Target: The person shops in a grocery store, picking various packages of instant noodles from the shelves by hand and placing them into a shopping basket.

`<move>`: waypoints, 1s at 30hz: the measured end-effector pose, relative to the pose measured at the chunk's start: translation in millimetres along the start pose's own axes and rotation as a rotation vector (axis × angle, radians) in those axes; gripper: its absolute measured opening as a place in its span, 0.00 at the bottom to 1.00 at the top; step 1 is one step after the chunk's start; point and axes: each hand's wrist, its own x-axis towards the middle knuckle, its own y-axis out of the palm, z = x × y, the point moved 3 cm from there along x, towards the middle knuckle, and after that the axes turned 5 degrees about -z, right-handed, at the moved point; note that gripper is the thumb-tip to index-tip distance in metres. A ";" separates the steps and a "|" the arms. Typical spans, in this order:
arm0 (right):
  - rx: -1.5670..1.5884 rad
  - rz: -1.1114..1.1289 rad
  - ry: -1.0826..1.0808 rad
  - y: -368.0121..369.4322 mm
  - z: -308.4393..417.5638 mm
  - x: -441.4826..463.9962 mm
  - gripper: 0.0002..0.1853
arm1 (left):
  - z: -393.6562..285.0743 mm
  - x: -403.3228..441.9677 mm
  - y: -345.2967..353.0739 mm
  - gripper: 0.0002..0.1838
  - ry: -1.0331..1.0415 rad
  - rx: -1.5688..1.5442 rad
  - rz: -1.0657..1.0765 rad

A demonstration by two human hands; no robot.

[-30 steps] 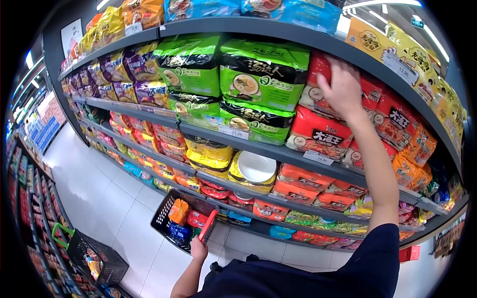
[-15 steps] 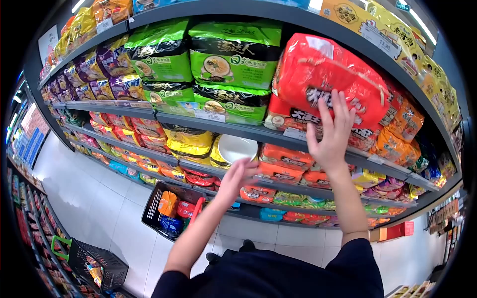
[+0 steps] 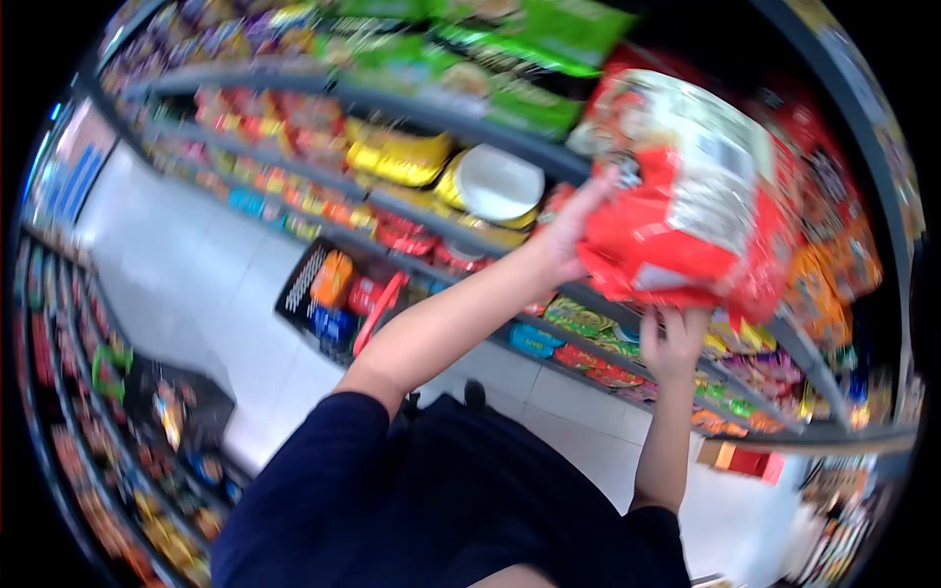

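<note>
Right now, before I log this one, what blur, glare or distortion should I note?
Head view: motion blur smears print on the green packs and red pack; head view: pale highlights on the red pack's wrapper; head view: shelf edges bow, image corners black.

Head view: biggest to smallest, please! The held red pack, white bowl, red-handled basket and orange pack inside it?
1. Held red pack
2. Red-handled basket
3. White bowl
4. Orange pack inside the basket

That's just how they look here.
</note>
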 end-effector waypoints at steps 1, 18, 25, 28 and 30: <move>0.011 0.050 0.004 -3.0 3.9 -17.7 0.13 | 9.3 -8.3 -16.0 0.37 -0.039 -0.044 -0.004; 1.550 0.650 1.180 141.3 123.6 -101.2 0.47 | -3.6 -315.6 -198.0 0.31 0.212 -0.090 -0.620; 1.211 0.872 0.657 180.0 221.1 -26.9 0.69 | -41.1 -360.3 -217.0 0.28 0.310 -0.337 -0.666; 1.208 0.884 0.602 228.3 238.1 -16.0 0.58 | -58.5 -378.8 -233.8 0.27 0.324 -0.315 -0.793; 1.185 0.941 0.652 262.4 247.9 -6.5 0.51 | -75.7 -387.2 -244.0 0.29 0.320 -0.281 -0.874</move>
